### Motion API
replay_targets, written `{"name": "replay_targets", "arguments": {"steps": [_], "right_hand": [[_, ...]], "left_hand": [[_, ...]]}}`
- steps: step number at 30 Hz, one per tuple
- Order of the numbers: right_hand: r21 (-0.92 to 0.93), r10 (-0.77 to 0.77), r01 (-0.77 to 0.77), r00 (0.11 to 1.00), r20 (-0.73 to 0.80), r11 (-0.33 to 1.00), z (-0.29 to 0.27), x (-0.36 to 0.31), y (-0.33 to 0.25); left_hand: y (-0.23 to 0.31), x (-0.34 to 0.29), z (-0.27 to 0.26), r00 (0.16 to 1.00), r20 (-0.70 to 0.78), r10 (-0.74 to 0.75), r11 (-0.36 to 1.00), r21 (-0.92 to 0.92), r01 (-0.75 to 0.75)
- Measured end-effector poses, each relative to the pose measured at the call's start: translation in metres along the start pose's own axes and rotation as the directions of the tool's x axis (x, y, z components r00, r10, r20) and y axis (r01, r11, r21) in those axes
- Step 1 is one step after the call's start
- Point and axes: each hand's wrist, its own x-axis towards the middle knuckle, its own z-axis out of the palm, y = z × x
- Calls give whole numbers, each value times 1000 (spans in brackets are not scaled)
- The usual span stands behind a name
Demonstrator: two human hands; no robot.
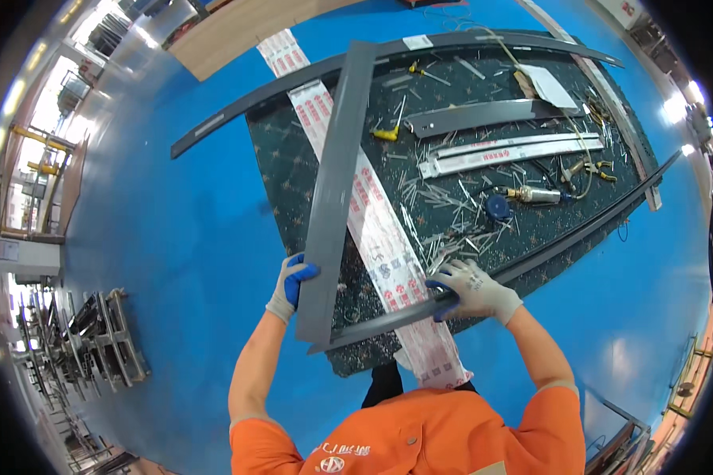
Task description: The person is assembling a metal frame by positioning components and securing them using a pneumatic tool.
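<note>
My left hand [291, 283], in a grey glove with blue palm, grips the left edge of a wide dark grey profile [337, 174] near its close end. This profile runs away from me across the work table [293, 182], over a film-wrapped strip with red print [376, 218]. A long, narrow dark profile [547, 252] lies along the table's near side, and my right hand [474, 291], gloved alike, is closed round it. The two profiles meet at a corner close to my left hand. Along the far side, another long dark profile [269, 91] passes at the wide one's other end.
On the green patterned table top lie yellow-handled screwdrivers [386, 134], an air tool [537, 195], a blue round object [497, 208], pliers [606, 171], a short dark profile [483, 117], a wrapped bar [515, 154], a white sheet [550, 87] and many slivers. Racked profiles [95, 340] stand left.
</note>
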Motion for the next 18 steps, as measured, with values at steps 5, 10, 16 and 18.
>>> {"name": "replay_targets", "arguments": {"steps": [5, 10, 16, 18], "right_hand": [[-397, -73, 73, 997, 15, 915, 29, -32, 14], [-308, -184, 170, 983, -14, 936, 34, -55, 8], [-301, -276, 210, 941, -196, 930, 57, -88, 7], [-292, -284, 215, 934, -217, 932, 57, -91, 7]], "left_hand": [[-29, 8, -15, 943, -260, 207, 967, 202, -157], [-6, 14, 36, 886, -303, 352, 906, 350, -240], [-25, 22, 61, 848, -337, 409, 693, 719, -48], [-30, 26, 83, 833, -372, 409, 554, 827, 97]]}}
